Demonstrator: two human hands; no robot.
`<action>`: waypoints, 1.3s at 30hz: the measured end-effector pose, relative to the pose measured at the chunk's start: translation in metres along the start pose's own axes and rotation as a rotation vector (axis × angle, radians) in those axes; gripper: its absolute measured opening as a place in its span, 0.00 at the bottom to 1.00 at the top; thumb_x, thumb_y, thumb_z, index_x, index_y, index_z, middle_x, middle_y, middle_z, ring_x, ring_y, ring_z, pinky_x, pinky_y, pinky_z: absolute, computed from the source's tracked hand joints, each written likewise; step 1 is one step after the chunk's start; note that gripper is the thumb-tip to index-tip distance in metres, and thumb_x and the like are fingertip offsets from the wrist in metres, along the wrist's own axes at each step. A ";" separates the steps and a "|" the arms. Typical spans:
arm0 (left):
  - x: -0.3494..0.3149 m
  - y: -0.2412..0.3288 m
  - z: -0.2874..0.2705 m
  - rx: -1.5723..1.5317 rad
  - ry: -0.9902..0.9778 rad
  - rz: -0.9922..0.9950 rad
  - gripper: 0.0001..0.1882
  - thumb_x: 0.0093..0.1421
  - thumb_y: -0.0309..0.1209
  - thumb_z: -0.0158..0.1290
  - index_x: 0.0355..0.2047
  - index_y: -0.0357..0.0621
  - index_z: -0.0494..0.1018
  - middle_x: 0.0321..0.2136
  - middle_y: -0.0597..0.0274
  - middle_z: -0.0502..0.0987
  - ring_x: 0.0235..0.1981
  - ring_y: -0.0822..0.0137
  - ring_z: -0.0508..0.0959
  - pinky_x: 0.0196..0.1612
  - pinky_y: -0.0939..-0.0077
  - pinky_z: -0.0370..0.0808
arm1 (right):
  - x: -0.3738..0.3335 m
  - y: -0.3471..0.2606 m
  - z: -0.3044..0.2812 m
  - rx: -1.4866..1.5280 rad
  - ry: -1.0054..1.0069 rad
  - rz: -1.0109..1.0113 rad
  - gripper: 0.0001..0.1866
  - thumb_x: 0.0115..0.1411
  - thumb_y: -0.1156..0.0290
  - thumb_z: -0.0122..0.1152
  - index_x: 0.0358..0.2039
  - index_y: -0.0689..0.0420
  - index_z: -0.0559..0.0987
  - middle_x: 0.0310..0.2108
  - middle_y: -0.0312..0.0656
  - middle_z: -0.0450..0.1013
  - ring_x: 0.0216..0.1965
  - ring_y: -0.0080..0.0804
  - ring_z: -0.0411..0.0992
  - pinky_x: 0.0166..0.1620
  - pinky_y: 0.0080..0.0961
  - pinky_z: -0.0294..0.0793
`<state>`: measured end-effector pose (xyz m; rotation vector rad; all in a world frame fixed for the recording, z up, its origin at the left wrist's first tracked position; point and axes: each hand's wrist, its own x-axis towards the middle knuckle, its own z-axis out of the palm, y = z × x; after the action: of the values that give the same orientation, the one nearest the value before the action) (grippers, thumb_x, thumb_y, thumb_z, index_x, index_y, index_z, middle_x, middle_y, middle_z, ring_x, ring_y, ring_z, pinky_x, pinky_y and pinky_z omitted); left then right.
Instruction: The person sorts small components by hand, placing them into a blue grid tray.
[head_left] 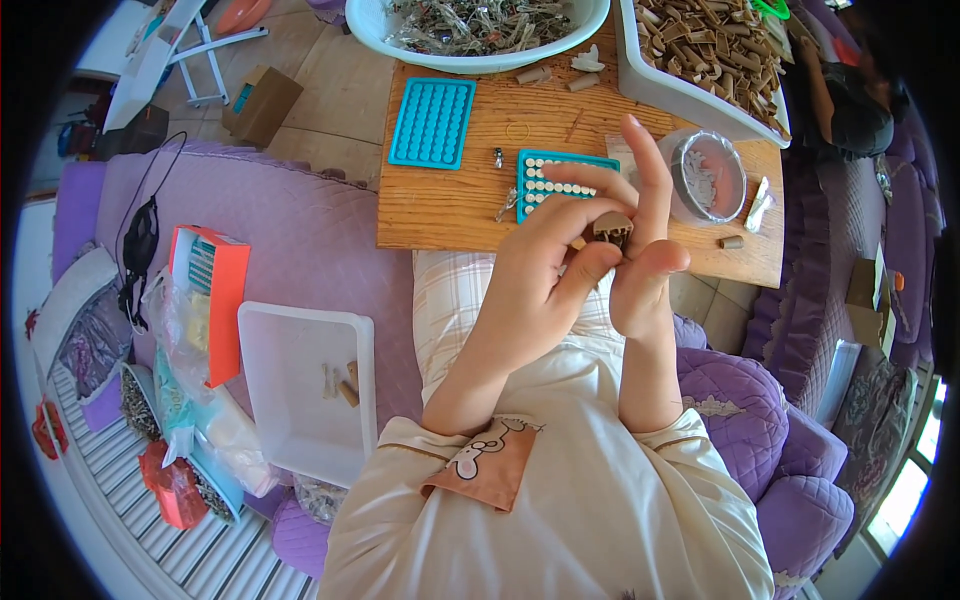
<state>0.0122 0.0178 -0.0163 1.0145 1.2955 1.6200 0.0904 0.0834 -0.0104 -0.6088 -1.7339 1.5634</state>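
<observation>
Over the near edge of the wooden table, my left hand pinches a short brown tube-like piece between thumb and fingers. Its end faces up, with dark and shiny bits inside that are too small to tell. Close against it is my right hand, one finger stretched up and the thumb out to the side, not closed round the piece. Just behind my hands lies a teal tray with rows of small white round pieces, partly hidden by my fingers.
Another teal tray lies at the table's left. A basin of small clear-and-metal parts and a white bin of brown pieces stand behind. A clear tub sits right. Left of me, a white bin rests on the sofa. A person is far right.
</observation>
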 end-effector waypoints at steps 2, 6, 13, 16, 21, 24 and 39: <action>-0.002 0.000 -0.001 -0.039 0.031 -0.013 0.10 0.52 0.26 0.49 0.35 0.39 0.66 0.28 0.58 0.72 0.29 0.72 0.72 0.28 0.81 0.70 | -0.002 0.006 -0.001 0.023 -0.037 0.011 0.51 0.41 0.27 0.24 0.56 0.56 0.43 0.43 0.50 0.63 0.34 0.29 0.67 0.33 0.19 0.68; 0.002 -0.003 -0.003 -0.262 0.185 0.064 0.11 0.55 0.29 0.47 0.37 0.37 0.63 0.29 0.59 0.73 0.32 0.73 0.72 0.33 0.81 0.70 | -0.008 0.010 0.000 0.318 -0.102 0.033 0.42 0.49 0.53 0.53 0.56 0.55 0.43 0.41 0.49 0.64 0.37 0.32 0.67 0.43 0.26 0.64; 0.008 -0.016 -0.014 -0.218 0.234 0.205 0.12 0.55 0.27 0.47 0.37 0.36 0.59 0.34 0.56 0.71 0.36 0.71 0.71 0.38 0.82 0.68 | -0.006 0.001 0.002 0.277 -0.069 0.375 0.32 0.48 0.83 0.51 0.53 0.57 0.50 0.36 0.46 0.67 0.36 0.26 0.68 0.39 0.20 0.68; 0.009 -0.015 -0.005 -0.095 0.256 0.261 0.12 0.55 0.27 0.47 0.38 0.36 0.59 0.33 0.56 0.72 0.36 0.71 0.72 0.37 0.82 0.69 | -0.003 0.006 0.003 0.260 -0.030 0.388 0.26 0.50 0.84 0.48 0.50 0.59 0.55 0.31 0.44 0.69 0.34 0.25 0.68 0.38 0.19 0.67; 0.010 -0.014 -0.010 0.158 0.308 0.209 0.14 0.54 0.28 0.48 0.39 0.37 0.61 0.31 0.58 0.72 0.34 0.72 0.72 0.31 0.83 0.70 | -0.004 0.007 -0.001 0.412 -0.016 0.407 0.21 0.51 0.82 0.47 0.47 0.60 0.58 0.27 0.39 0.68 0.31 0.20 0.68 0.36 0.15 0.67; 0.011 -0.018 -0.018 0.299 0.297 0.216 0.14 0.54 0.29 0.48 0.40 0.38 0.62 0.31 0.60 0.73 0.30 0.74 0.72 0.26 0.84 0.70 | -0.007 0.012 -0.002 0.478 0.086 0.423 0.17 0.51 0.82 0.46 0.43 0.60 0.62 0.23 0.34 0.67 0.27 0.16 0.65 0.33 0.13 0.64; 0.011 -0.016 -0.008 -0.557 0.294 0.063 0.15 0.56 0.35 0.44 0.41 0.38 0.60 0.34 0.57 0.70 0.32 0.66 0.74 0.21 0.85 0.74 | -0.008 0.015 0.003 -0.010 0.145 0.099 0.08 0.55 0.79 0.43 0.37 0.59 0.63 0.20 0.40 0.66 0.19 0.22 0.62 0.24 0.19 0.61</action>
<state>0.0032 0.0275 -0.0323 0.4911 0.9055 2.0768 0.0912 0.0778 -0.0267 -0.8037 -1.6253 1.5386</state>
